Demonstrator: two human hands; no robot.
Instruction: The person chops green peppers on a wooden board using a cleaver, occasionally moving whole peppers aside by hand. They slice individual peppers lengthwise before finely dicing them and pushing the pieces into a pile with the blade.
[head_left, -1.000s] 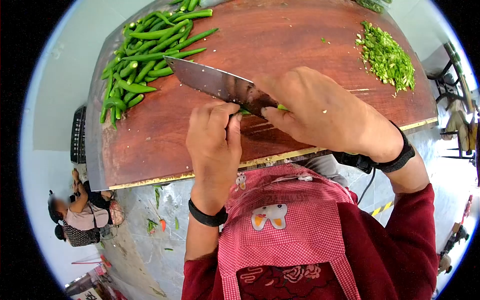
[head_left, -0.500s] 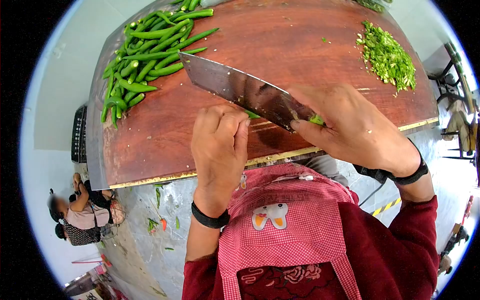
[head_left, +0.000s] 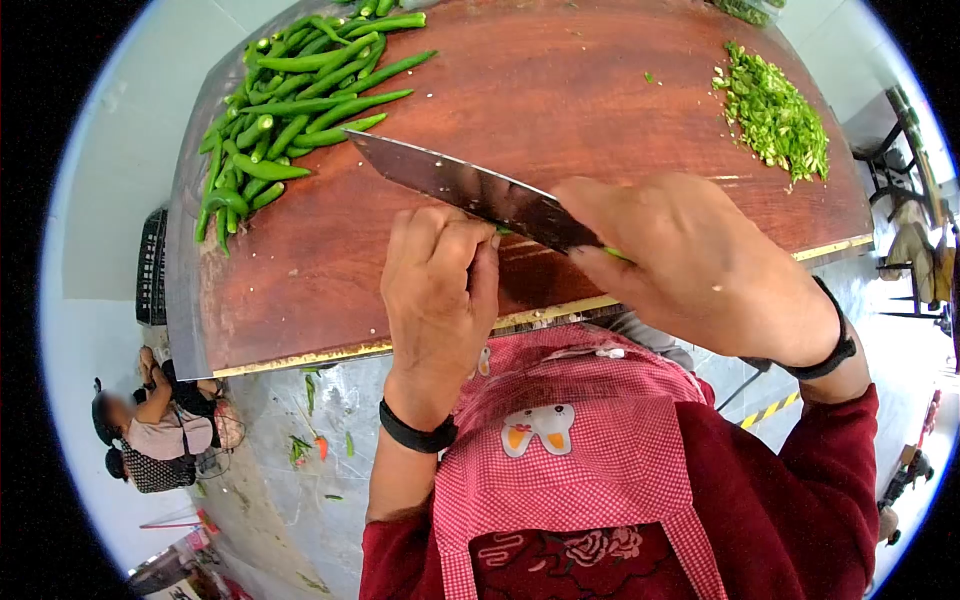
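Note:
My right hand (head_left: 680, 265) is closed around the handle end of a wide cleaver (head_left: 465, 188). The blade points to the upper left and crosses just beyond my left knuckles, tilted so its broad face shows narrow. My left hand (head_left: 437, 265) has its fingers curled down near the board's front edge. From under its fingertips, a small green piece of chili pepper (head_left: 503, 231) shows beside the blade; the rest is hidden. More green shows at the right thumb, partly covered. Whole green chilies (head_left: 300, 100) lie heaped at the back left.
A pile of chopped green chili (head_left: 775, 115) lies on the right of the reddish-brown wooden board (head_left: 570, 80). A bag of greens (head_left: 745, 10) is at the far right corner. Chili scraps lie on the floor (head_left: 330, 440). A person (head_left: 165, 425) sits at lower left, near a black crate (head_left: 152, 265).
The cleaver's tip has dropped slightly and shifted left, and its face has turned more edge-on. My right hand has moved a little left. My left hand stays nearly in place.

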